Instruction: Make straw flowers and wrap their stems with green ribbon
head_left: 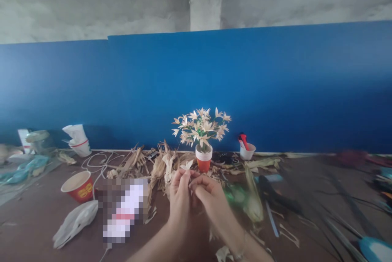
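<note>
head view: your left hand [179, 186] pinches a white petal piece [187, 165] at twelve o'clock; your right hand [206, 188] curls just beside, grip can't tell. potted flowers [202, 129] at one o'clock.

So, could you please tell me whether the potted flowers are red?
No, the flowers are creamy white, above a red-and-white pot.

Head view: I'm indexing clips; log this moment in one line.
left hand: holds white flower | right hand: close beside | potted flowers: beyond
</note>
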`<action>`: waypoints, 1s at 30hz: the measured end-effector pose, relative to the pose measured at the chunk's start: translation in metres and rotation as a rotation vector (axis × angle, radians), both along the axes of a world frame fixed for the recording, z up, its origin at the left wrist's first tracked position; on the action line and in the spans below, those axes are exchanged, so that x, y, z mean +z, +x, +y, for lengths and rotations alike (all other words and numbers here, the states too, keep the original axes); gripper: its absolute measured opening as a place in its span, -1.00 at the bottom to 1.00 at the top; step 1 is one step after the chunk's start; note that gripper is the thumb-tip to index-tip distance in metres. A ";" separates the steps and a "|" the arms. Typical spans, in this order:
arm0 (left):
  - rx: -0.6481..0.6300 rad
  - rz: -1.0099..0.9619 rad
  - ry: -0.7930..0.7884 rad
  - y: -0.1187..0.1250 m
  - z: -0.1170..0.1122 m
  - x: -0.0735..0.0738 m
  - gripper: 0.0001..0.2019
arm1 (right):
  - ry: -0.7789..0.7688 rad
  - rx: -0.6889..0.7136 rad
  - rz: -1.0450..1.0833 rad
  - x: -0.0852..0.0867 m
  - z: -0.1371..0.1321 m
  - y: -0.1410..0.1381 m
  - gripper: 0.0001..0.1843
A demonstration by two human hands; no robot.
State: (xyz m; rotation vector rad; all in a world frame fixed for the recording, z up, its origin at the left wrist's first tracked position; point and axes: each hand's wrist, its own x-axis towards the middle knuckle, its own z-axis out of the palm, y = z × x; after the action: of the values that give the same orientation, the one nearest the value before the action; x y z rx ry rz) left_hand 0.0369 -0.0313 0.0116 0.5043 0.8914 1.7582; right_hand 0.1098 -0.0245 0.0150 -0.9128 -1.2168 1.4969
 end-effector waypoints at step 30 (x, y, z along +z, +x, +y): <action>0.011 -0.086 -0.059 0.006 -0.002 -0.001 -0.81 | -0.031 -0.015 0.038 0.000 -0.005 -0.002 -0.93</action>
State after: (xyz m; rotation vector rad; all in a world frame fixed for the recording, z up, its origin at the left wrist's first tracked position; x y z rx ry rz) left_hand 0.0431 -0.0329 0.0110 0.3836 0.8840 1.7452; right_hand 0.1075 -0.0293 0.0147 -0.9079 -1.1602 1.5183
